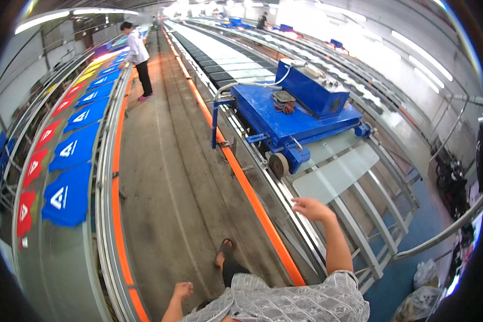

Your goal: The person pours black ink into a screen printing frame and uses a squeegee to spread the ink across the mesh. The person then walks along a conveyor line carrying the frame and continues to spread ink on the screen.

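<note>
My right hand (pixel 312 209) is open, its fingers stretched toward the left. It holds nothing and appears over the metal rail of the long printing table, near a blue wheeled machine (pixel 284 118). A box-shaped blue housing stands on top of that machine, and a dark reddish cloth or glove (pixel 285 107) lies on its deck. Low in the view, my left hand (pixel 183 290) hangs over the walkway with its fingers curled in. Nothing shows in it. Under the machine's near end is a pale flat panel (pixel 335 174) on the table frame.
Left of the walkway (pixel 161 188), a long table carries blue printed fabric pieces (pixel 67 196) and red ones (pixel 35 169). A person (pixel 138 53) stands beside it farther off. Orange strips (pixel 252 206) edge both tables. Clear plastic bags (pixel 421 300) sit at the lower right.
</note>
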Demonstrator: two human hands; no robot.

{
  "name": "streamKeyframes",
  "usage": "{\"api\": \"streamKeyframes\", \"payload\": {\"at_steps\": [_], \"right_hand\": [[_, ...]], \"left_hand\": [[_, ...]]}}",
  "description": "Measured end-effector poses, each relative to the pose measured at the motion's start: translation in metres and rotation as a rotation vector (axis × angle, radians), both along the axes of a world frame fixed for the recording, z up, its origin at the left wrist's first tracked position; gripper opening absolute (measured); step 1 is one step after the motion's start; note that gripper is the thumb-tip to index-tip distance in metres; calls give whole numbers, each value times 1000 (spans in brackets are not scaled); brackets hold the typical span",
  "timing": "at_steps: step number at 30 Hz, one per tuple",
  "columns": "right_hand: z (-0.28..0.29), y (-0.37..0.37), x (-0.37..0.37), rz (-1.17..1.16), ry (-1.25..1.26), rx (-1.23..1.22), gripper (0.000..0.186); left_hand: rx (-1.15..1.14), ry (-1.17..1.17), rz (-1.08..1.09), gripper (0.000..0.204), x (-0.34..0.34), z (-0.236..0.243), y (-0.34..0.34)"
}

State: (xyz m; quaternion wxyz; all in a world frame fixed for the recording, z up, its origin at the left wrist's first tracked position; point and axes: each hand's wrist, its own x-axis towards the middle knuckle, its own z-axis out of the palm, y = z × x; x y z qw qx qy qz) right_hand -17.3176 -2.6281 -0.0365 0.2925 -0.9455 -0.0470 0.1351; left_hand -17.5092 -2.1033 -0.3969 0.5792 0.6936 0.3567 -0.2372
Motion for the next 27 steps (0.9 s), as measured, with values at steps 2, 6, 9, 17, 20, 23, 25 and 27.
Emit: {"api": "streamKeyframes", "payload": {"at_steps": [2,6,9,17,20,23,25,27], "right_hand": [[-9,1,62,-40,-211,137,43],[26,17,143,-208,-211,173,41],[44,17,183,-307,-217,182,40],[14,55,342,-609,-713,-351,47],[-7,59,369,-799,-649,-364,50],[-5,82,372,-934,-595,-394,50],[3,88,361,-1032,-565,-387,42],[11,95,366,-1089,-545,-322,39]], "left_hand": [[125,-85,-149,24,91,6,34],[350,-303,-319,24,310,86,50],[375,-564,-520,35,472,195,5],[615,-1208,-628,41,838,338,-84],[766,-1172,-878,58,917,372,-111],[584,-1099,-1125,60,969,361,-103],[535,-1000,-1372,55,968,389,-129],[665,-1022,-1458,52,961,424,-139]]}}
